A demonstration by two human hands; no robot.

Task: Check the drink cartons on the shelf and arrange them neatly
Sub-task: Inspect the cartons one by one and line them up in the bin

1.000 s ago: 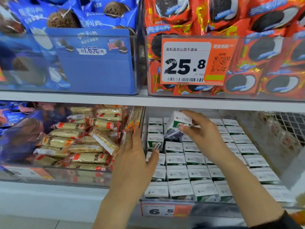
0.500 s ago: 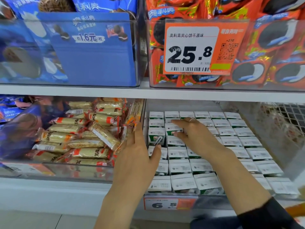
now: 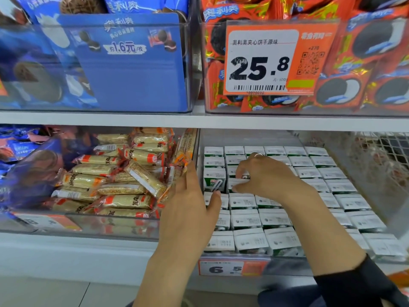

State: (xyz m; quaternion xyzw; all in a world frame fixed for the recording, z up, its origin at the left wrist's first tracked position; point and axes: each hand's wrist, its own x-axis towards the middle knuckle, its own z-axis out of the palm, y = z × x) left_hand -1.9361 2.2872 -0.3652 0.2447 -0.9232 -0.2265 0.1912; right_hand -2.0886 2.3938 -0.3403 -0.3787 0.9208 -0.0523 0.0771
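Drink cartons (image 3: 244, 219), small white-and-green boxes: packed rows right of clear divider (image 3: 197, 151). Right hand (image 3: 264, 176) pinches one carton; left hand (image 3: 190, 207) flat, holding nothing. Risk: tilted seating jams neighbours.

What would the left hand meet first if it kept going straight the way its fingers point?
Probably the clear plastic divider between the bins: the left hand points up and back along it, fingertips by the tan wrapped snack bars, thumb toward the white-topped green drink cartons. Depth is unclear.
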